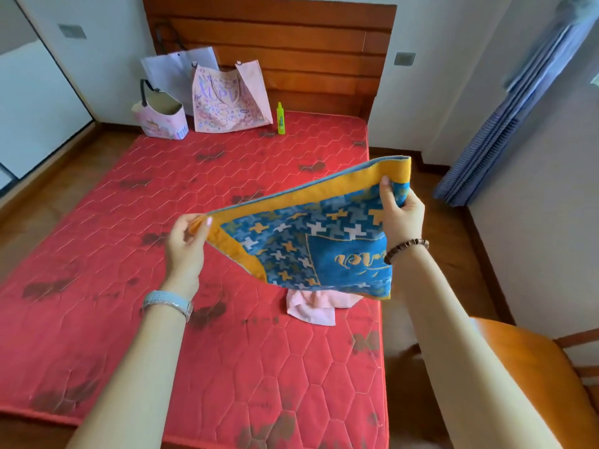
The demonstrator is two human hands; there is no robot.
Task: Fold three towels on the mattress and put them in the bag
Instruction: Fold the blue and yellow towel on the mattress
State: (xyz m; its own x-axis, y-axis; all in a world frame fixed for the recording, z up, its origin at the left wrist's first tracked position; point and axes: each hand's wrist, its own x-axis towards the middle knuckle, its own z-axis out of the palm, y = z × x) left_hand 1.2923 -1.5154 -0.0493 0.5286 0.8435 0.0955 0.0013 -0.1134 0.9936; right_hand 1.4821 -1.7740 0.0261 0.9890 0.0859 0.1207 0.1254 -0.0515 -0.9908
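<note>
The left hand (189, 234) pinches one corner of the blue-and-yellow patterned terry towel (311, 241). The right hand (402, 212) grips the opposite corner, holding it aloft over the right edge of the red quilted mattress (162, 189). A slack pinch could let its layers slide apart, or drop it onto the crumpled pink towel (311, 307) beneath.

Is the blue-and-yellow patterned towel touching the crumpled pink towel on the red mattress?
Cannot tell. In the head view the blue-and-yellow patterned towel hangs in front of the crumpled pink towel, hiding any contact or gap.
</note>
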